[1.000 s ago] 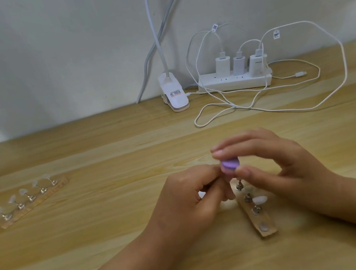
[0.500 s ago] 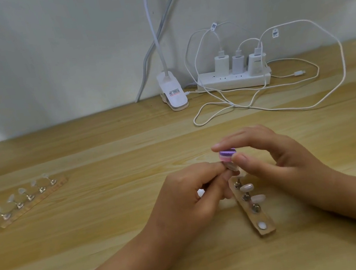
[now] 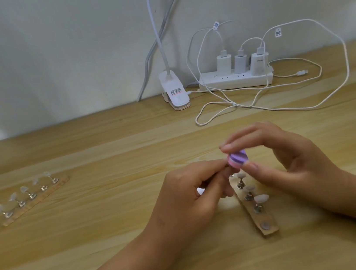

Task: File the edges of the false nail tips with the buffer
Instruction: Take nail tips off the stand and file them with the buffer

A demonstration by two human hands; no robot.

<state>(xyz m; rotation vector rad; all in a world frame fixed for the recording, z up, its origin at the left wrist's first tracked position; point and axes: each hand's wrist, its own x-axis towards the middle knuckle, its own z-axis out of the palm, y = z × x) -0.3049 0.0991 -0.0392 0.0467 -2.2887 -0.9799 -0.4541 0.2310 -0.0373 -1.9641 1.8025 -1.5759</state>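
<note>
Buffer, purple, pinched by thumb and fingers of right hand above stand strip, meets a tip hidden within pinching fingers of left hand; recommended: light, short edge strokes, tip braced steady.

The left hand and the right hand are bare. Both forearms are bare too, up to the picture edge. The fingernails that show are short and plain.
</note>
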